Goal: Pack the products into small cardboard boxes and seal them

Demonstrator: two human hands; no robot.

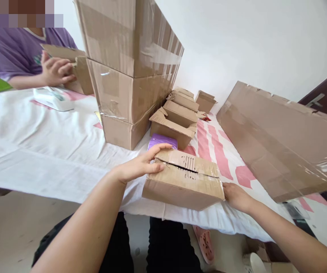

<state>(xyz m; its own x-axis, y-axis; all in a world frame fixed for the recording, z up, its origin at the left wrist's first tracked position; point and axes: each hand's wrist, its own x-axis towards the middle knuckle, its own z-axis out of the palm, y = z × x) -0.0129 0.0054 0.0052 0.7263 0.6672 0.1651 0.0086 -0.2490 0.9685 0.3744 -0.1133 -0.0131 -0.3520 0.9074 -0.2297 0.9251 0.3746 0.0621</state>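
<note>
A small cardboard box (180,185) lies near the table's front edge, its two top flaps folded together with a dark gap along the seam. My left hand (149,161) grips its left end, thumb on the near flap and fingers over the far side. At the right end, my right hand (234,195) holds the side, with its fingertips partly hidden by the box. Just behind the box is a purple packet (162,141), partly covered by my left hand.
Tall stacked cartons (118,98) stand behind, beside a row of open boxes (173,129). A large cardboard panel (280,140) leans at right. Across the table (52,151), a co-worker's hand (55,70) touches another box (84,76); a white device (54,99) lies nearby.
</note>
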